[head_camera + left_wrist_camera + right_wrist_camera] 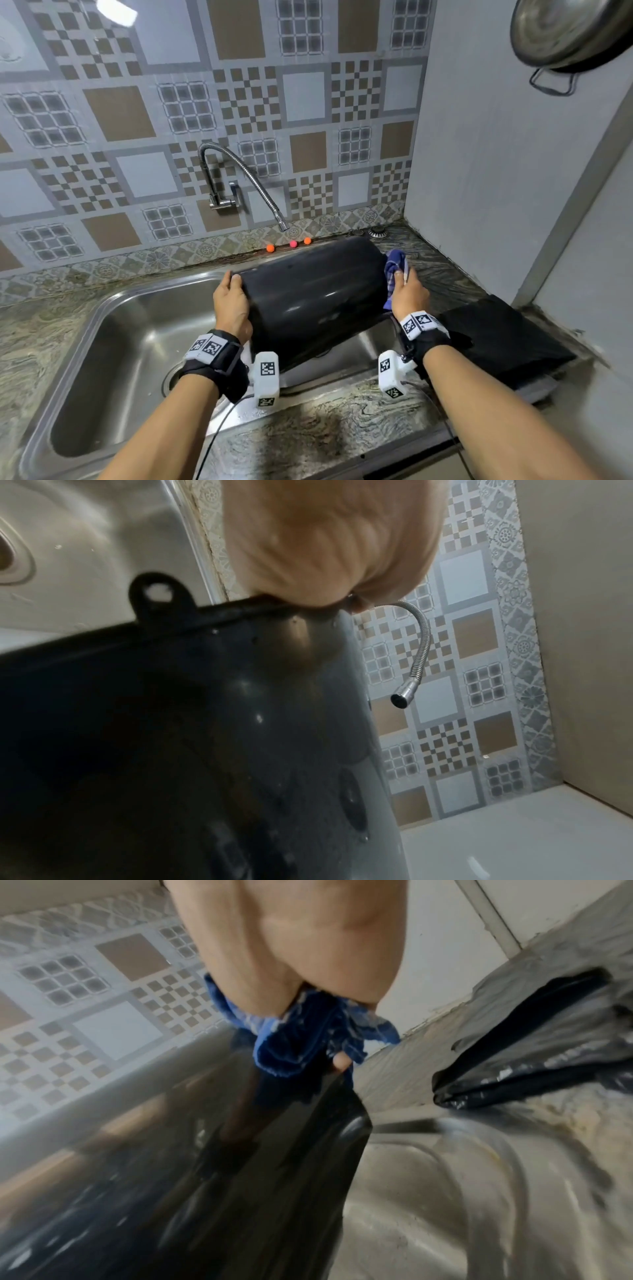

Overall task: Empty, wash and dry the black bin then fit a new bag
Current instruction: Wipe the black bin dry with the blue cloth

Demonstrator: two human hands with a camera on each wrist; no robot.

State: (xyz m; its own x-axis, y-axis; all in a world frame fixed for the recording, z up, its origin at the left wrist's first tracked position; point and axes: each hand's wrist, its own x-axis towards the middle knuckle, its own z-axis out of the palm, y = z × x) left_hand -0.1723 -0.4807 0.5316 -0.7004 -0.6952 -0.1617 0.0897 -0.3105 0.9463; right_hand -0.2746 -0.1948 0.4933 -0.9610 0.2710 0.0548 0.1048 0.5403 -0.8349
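The black bin lies on its side over the right part of the steel sink, its glossy wall wet with drops. My left hand grips its rim at the left end, fingers curled over the edge. My right hand holds a bunched blue cloth against the bin's base at the right end; the cloth is pinched between palm and fingers. A folded black bag lies on the counter to the right.
A flexible steel tap arches over the sink from the tiled wall. Three small orange and pink balls sit on the ledge behind. A steel pan hangs on the right wall. Marbled counter runs along the front.
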